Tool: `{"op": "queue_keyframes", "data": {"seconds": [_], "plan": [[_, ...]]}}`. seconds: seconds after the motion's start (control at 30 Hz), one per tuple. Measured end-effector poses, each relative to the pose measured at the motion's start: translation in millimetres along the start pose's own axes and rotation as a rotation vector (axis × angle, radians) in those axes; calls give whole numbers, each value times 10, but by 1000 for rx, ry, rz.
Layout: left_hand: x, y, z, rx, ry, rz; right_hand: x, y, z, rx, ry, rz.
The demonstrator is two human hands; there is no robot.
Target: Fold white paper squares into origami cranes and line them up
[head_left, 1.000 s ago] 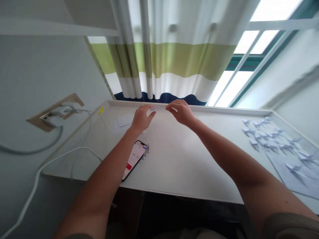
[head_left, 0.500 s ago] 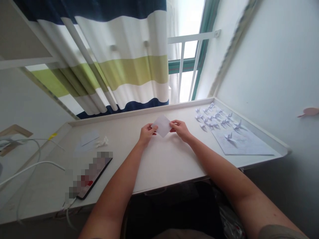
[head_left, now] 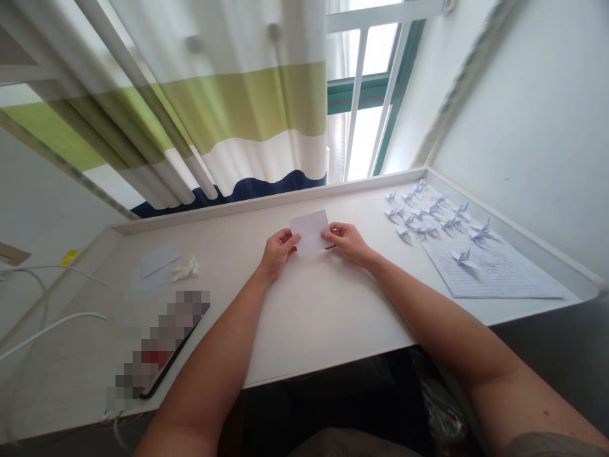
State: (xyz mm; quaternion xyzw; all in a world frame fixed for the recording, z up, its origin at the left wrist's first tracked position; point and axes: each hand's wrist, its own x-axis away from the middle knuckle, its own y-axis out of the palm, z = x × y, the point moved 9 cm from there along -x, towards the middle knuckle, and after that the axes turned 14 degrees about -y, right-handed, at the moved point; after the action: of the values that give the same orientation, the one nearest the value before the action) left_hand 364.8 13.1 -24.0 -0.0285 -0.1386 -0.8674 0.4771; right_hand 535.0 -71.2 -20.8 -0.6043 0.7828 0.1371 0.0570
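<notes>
The small white rectangular paper sheet is held just above the white bench, with its long axis running 9-to-3 o'clock. The left hand pinches its 8 o'clock corner; the right hand pinches its 4 o'clock edge. Each grip is closed on the sheet.

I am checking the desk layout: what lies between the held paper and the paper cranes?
Head view: only bare desk lies between the paper and the cranes; the right hand grips the paper's edge on that side.
</notes>
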Motion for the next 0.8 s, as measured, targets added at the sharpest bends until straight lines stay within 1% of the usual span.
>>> {"op": "queue_keyframes", "data": {"seconds": [0.07, 0.17, 0.27, 0.37, 0.47, 0.6, 0.7, 0.8], "plan": [[-23, 9, -17, -6, 10, -10, 2, 13, 10, -31, 9, 23], [-36, -4, -26, -2, 30, 6, 21, 68, -4, -34, 18, -32], [-24, -11, -23, -18, 46, 13, 43, 60, -51, 22, -10, -67], [-2, -9, -7, -38, 64, 9, 57, 13, -88, 49, -35, -43], [26, -3, 21, -33, 79, -2, 71, -1, -94, -21, -25, -5], [79, 28, 70, -19, 65, -53, 96, 32, -105, -95, 0, -26], [120, 74, 97, -28, 35, -111, 112, 26, -137, -85, -2, -50], [144, 101, 110, -38, 24, -131, 120, 20, -173, -75, -20, -66]]}}
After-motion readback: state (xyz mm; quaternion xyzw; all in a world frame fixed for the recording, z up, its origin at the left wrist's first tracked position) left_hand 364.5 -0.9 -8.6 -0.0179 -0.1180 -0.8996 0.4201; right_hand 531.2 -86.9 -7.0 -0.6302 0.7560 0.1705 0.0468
